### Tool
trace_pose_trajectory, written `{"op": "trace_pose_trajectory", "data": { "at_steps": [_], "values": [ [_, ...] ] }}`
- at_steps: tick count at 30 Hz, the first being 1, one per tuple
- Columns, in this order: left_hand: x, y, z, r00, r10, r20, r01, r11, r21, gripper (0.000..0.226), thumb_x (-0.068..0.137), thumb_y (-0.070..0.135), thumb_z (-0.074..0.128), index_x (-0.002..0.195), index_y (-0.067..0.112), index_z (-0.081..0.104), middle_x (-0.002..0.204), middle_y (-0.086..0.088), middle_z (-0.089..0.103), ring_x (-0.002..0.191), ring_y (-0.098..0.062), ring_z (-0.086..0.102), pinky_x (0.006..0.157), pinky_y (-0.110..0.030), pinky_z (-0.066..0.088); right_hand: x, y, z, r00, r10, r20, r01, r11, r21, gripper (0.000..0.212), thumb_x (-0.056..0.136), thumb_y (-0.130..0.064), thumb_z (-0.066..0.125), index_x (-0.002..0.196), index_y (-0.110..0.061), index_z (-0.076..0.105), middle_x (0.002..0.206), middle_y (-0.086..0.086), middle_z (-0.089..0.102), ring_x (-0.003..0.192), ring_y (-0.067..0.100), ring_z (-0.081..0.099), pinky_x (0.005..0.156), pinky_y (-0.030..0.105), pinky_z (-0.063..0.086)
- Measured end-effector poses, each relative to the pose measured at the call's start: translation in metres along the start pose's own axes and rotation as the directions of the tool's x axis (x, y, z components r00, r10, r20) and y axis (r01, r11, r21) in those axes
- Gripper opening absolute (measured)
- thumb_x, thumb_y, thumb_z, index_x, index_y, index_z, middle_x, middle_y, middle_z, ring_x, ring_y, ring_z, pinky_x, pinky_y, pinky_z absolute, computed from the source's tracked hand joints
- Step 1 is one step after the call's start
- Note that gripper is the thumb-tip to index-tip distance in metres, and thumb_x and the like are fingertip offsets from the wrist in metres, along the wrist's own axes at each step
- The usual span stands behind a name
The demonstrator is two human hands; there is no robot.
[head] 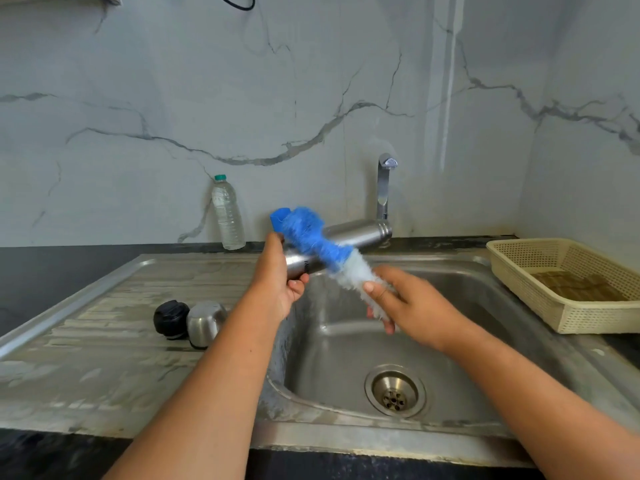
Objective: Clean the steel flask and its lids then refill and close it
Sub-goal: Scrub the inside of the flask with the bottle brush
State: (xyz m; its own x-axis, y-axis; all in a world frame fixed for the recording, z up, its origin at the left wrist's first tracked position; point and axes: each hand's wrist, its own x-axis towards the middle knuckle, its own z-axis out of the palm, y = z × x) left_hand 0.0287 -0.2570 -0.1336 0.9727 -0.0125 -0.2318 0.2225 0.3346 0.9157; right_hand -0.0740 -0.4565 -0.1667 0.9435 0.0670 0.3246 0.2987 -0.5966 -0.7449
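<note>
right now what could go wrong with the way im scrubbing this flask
The left hand grips the flask by one end only, level above the sink. Under the brush's push it could slip and drop in. The steel cap and black lid sit on the drainboard close beside the left forearm, so a scrubbing swing might knock them.

Flask (360, 232) and domed cap (205, 323): brushed steel, satin sheen; inner lid (170, 318) glossy black plastic. Brush (304, 233): fluffy blue and white bristles. Sink (346, 358): dull, stained steel; basket (526, 284): matt cream perforated plastic.
</note>
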Motion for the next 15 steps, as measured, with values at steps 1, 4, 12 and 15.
{"op": "trace_pose_trajectory", "data": {
  "at_steps": [1,4,12,15],
  "values": [
    [-0.003,0.000,0.003,1.000,0.000,0.018,0.001,0.999,-0.034,0.032,0.097,0.054,0.049,0.099,0.024,0.061,0.075,-0.003,0.064,0.055,-0.014,0.049,0.036,-0.015,0.026,0.001,-0.003,0.007,0.999,-0.024,0.029,0.024,0.999,-0.022,0.019,0.104,-0.047,0.049,0.116,-0.037,0.058,0.083,-0.003,0.073,0.062,0.009,0.066,0.070,0.036,0.059],
    [-0.006,0.001,0.006,1.000,-0.006,0.018,0.009,0.991,-0.131,0.030,0.098,0.052,0.049,0.096,0.024,0.061,0.067,-0.003,0.065,0.058,-0.014,0.050,0.038,-0.016,0.026,0.004,-0.004,0.014,0.998,-0.043,0.055,0.050,0.988,-0.146,0.023,0.105,-0.050,0.044,0.123,-0.041,0.055,0.082,-0.007,0.070,0.068,0.000,0.063,0.068,0.028,0.053],
    [-0.006,0.003,-0.001,0.999,0.018,-0.044,-0.025,0.987,-0.161,0.032,0.099,0.047,0.042,0.091,0.018,0.054,0.076,-0.005,0.058,0.052,-0.012,0.041,0.038,-0.018,0.023,0.004,0.000,0.020,0.993,-0.004,0.114,0.037,0.959,-0.282,0.026,0.106,-0.049,0.040,0.103,-0.027,0.053,0.084,-0.001,0.066,0.082,0.014,0.065,0.082,0.042,0.054],
    [-0.007,0.000,0.004,0.997,0.041,-0.058,-0.047,0.993,-0.107,0.034,0.101,0.049,0.039,0.101,0.022,0.059,0.079,-0.007,0.065,0.051,-0.012,0.040,0.038,-0.019,0.024,0.009,-0.005,0.025,0.998,-0.019,0.064,0.035,0.967,-0.252,0.024,0.106,-0.050,0.038,0.102,-0.030,0.051,0.084,-0.001,0.066,0.082,0.017,0.064,0.079,0.043,0.054]
  ]
}}
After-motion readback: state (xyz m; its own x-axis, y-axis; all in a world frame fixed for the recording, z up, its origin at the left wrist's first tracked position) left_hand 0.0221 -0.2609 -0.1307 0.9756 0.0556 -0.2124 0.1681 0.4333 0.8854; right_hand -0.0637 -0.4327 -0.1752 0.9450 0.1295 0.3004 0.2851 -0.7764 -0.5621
